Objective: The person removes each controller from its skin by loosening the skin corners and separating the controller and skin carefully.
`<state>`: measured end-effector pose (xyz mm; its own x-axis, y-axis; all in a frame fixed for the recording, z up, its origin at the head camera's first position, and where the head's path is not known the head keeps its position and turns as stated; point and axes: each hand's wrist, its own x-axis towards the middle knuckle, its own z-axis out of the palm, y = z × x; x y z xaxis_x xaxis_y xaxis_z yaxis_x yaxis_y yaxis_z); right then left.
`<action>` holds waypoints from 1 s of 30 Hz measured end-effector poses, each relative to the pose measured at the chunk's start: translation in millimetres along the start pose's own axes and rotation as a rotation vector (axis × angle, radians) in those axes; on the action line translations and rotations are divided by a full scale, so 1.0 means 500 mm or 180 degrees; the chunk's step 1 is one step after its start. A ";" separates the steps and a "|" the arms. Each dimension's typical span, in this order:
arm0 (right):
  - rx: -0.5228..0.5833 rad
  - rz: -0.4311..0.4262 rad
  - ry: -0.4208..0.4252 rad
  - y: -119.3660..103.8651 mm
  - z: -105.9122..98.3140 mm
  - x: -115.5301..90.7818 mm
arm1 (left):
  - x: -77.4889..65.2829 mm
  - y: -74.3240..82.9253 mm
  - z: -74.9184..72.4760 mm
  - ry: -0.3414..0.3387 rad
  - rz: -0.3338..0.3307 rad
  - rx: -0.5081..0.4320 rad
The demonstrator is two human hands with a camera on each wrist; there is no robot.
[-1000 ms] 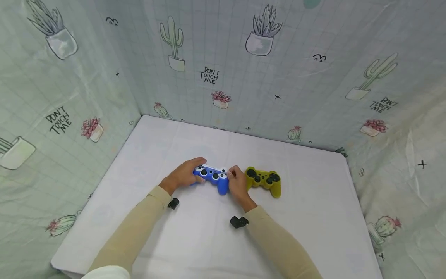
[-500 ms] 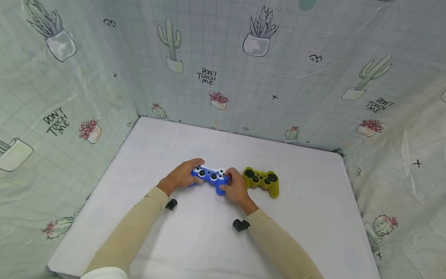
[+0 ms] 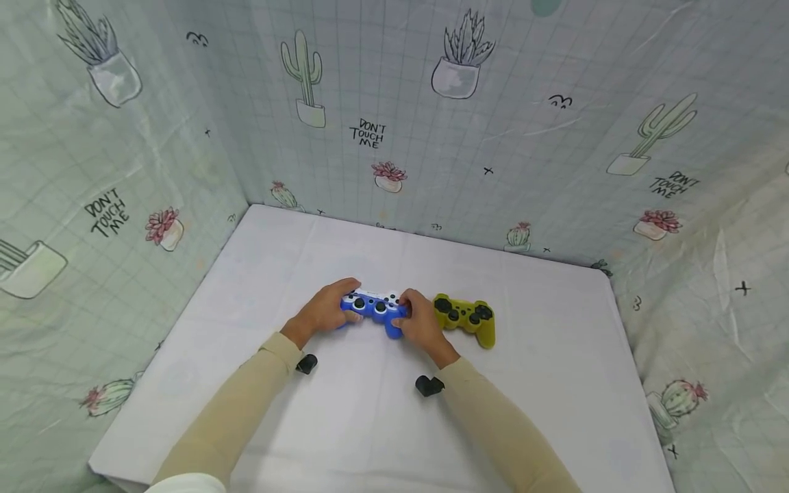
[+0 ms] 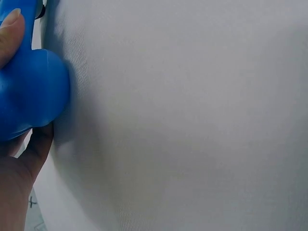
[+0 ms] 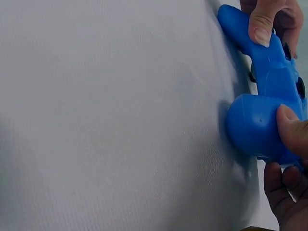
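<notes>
A blue and white game controller stands between both hands on the white table, its black thumbsticks facing up. White shows along its far edge; the blue part looks like a smooth, soft cover. My left hand grips the left end, thumb on the near side. At the right end, my right hand pinches the controller, thumb pressed on the blue handle and fingers curled beneath, as the right wrist view shows. In the left wrist view, the thumb lies on the blue surface. Some fingers are hidden behind the controller.
A yellow-green game controller with black sticks lies just right of my right hand. The white table ends at a cactus-printed cloth behind and at both sides. Small black wrist cameras hang under the sleeves.
My right thumb has come down from the controller's upper right corner onto its near right side, and the fingers now wrap that end. The left hand keeps its grip. The yellow-green controller stays put.
</notes>
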<state>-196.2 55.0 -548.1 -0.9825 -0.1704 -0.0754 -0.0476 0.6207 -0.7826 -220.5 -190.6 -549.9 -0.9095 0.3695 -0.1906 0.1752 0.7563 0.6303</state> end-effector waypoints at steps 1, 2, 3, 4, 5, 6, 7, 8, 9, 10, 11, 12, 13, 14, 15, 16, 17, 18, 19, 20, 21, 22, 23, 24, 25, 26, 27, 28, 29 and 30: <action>-0.0043 -0.0005 -0.0032 0.000 -0.002 0.003 | 0.000 0.000 -0.001 0.0007 0.0000 0.0003; -0.0083 -0.0005 -0.0058 -0.001 -0.004 0.004 | 0.000 0.001 -0.002 0.0008 -0.0010 -0.0004; -0.0102 -0.0016 -0.0074 -0.001 -0.005 0.005 | -0.001 0.001 -0.003 0.0010 -0.0009 0.0007; -0.0099 -0.0024 -0.0080 -0.001 -0.005 0.006 | -0.001 0.001 -0.004 0.0015 -0.0013 0.0016; -0.0105 -0.0022 -0.0082 0.000 -0.005 0.006 | -0.002 0.002 -0.005 0.0019 -0.0015 0.0014; -0.0117 -0.0016 -0.0086 -0.001 -0.005 0.005 | -0.002 0.002 -0.005 0.0028 -0.0007 0.0013; -0.0143 -0.0010 -0.0090 -0.001 -0.005 0.005 | -0.003 0.003 -0.004 0.0028 -0.0016 0.0004; -0.0170 -0.0006 -0.0089 -0.002 -0.005 0.005 | -0.004 0.003 -0.003 0.0027 -0.0025 0.0001; -0.0216 -0.0008 -0.0098 -0.004 -0.006 0.005 | -0.004 0.003 -0.002 0.0029 -0.0030 -0.0005; -0.0300 -0.0020 -0.0109 -0.007 -0.007 0.006 | -0.005 0.004 0.000 0.0033 -0.0038 -0.0010; -0.0401 -0.0034 -0.0110 -0.010 -0.008 0.007 | -0.005 0.005 0.001 0.0032 -0.0043 -0.0025; -0.0496 -0.0055 -0.0114 -0.013 -0.009 0.008 | -0.005 0.006 0.002 0.0032 -0.0052 -0.0040; -0.0595 -0.0067 -0.0126 -0.016 -0.011 0.010 | -0.005 0.007 0.004 0.0037 -0.0055 -0.0047; -0.0682 -0.0081 -0.0135 -0.019 -0.013 0.012 | -0.005 0.007 0.004 0.0049 -0.0056 -0.0060; -0.0758 -0.0097 -0.0146 -0.022 -0.014 0.014 | -0.004 0.008 0.005 0.0061 -0.0053 -0.0076; -0.0808 -0.0113 -0.0161 -0.026 -0.015 0.017 | -0.004 0.008 0.004 0.0076 -0.0053 -0.0088; -0.0820 -0.0127 -0.0185 -0.029 -0.016 0.019 | -0.003 0.009 0.004 0.0084 -0.0050 -0.0086; -0.0800 -0.0140 -0.0225 -0.031 -0.017 0.023 | -0.003 0.008 0.004 0.0090 -0.0051 -0.0083; -0.0763 -0.0143 -0.0265 -0.034 -0.018 0.027 | -0.003 0.008 0.005 0.0095 -0.0050 -0.0077; -0.0704 -0.0144 -0.0304 -0.037 -0.018 0.031 | -0.002 0.008 0.004 0.0091 -0.0050 -0.0084; -0.0641 -0.0136 -0.0346 -0.040 -0.018 0.037 | -0.002 0.008 0.005 0.0088 -0.0048 -0.0075; -0.0572 -0.0115 -0.0396 -0.044 -0.017 0.043 | -0.002 0.007 0.005 0.0086 -0.0050 -0.0072; -0.0512 -0.0097 -0.0440 -0.047 -0.016 0.050 | -0.002 0.007 0.006 0.0079 -0.0056 -0.0063; -0.0443 -0.0040 -0.0478 -0.049 -0.015 0.057 | -0.002 0.007 0.006 0.0080 -0.0054 -0.0070; -0.0385 0.0022 -0.0495 -0.053 -0.013 0.065 | -0.002 0.008 0.006 0.0079 -0.0058 -0.0076; -0.0344 0.0080 -0.0518 -0.057 -0.012 0.071 | -0.001 0.008 0.006 0.0078 -0.0055 -0.0075; -0.0335 0.0144 -0.0543 -0.062 -0.011 0.078 | -0.001 0.009 0.006 0.0085 -0.0048 -0.0066; -0.0335 0.0202 -0.0563 -0.067 -0.010 0.083 | -0.002 0.010 0.006 0.0090 -0.0042 -0.0069; -0.0353 0.0251 -0.0578 -0.072 -0.009 0.088 | -0.003 0.011 0.006 0.0096 -0.0045 -0.0076; -0.0379 0.0313 -0.0592 -0.077 -0.009 0.091 | -0.003 0.012 0.006 0.0105 -0.0032 -0.0084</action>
<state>-239.9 26.7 -518.8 -0.9338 -0.2359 -0.2689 0.0149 0.7253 -0.6882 -217.1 -185.1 -548.0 -0.9232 0.3435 -0.1723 0.1563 0.7452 0.6483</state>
